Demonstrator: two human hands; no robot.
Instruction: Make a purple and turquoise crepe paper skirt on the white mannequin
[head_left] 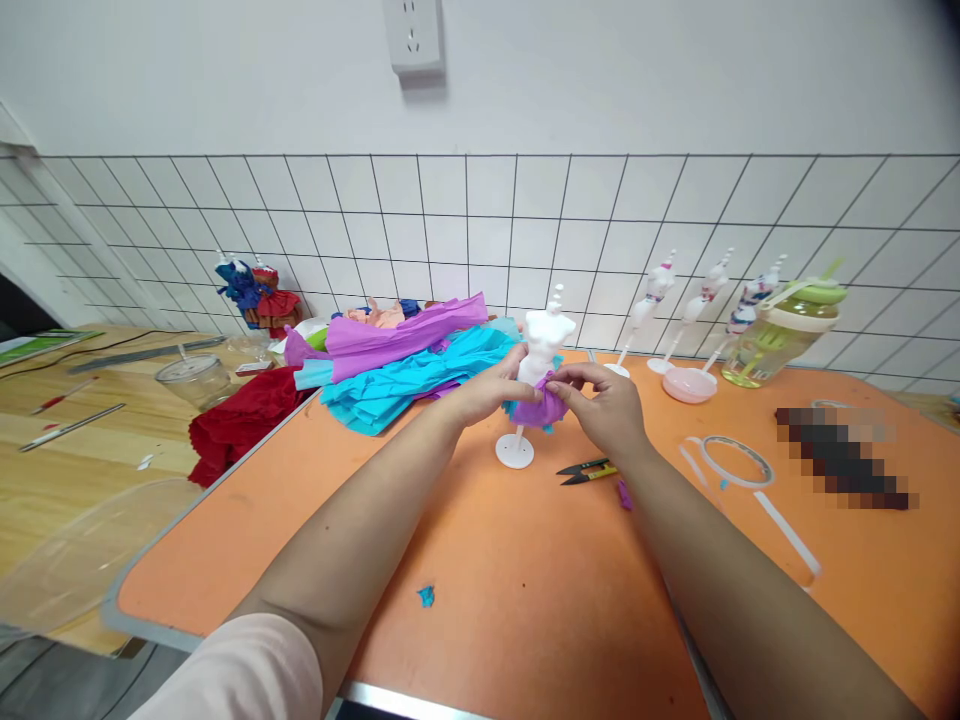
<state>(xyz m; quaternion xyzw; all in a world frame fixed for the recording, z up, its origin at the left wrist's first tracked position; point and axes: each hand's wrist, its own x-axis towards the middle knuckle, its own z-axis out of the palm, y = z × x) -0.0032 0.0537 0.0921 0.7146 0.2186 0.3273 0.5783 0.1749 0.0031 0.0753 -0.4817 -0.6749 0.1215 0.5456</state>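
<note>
A small white dress-form mannequin [546, 335] stands upright on its round base, with a purple crepe paper skirt [541, 412] about its hips. Bits of blue paper show under the purple layer. My left hand [491, 392] is closed on the mannequin's waist from the left; its fingers are partly hidden behind the form. From the right, my right hand [609, 405] pinches the purple paper at the waist between thumb and forefinger. Thread snips [581, 472] with black blades and a yellow handle lie just below my right hand, partly covered by it.
Purple crepe paper [409, 335] and blue crepe paper [420, 375] are heaped at left. Red cloth-like paper [247, 420] hangs beside the table edge. Mannequins on stands [697, 305], a green-lidded bottle [784, 335], a pink bowl [690, 385] and a tape roll [739, 460] are at right.
</note>
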